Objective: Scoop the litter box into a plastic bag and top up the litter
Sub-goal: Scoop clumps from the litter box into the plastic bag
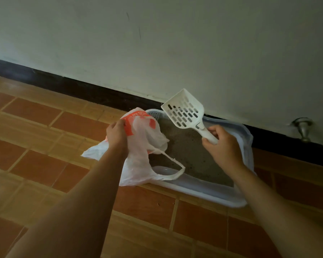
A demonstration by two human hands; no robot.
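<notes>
tiled floor (45,127), doorstop (304,129) nr wall (157,43)

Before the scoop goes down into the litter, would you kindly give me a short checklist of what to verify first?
1. Scoop held securely: the right hand grips the scoop by its handle. Ok.
2. Scoop blade empty: nothing lies on the slotted blade. Ok.
3. Bag in hand: the left hand grips the plastic bag. Ok.
4. Bag mouth open to receive: the bag hangs crumpled and is not spread. Not ok.
5. Litter reachable: the litter in the litter box lies uncovered below the scoop. Ok.
6. Clumps located: the picture is too dim to show any. Cannot tell.
</notes>
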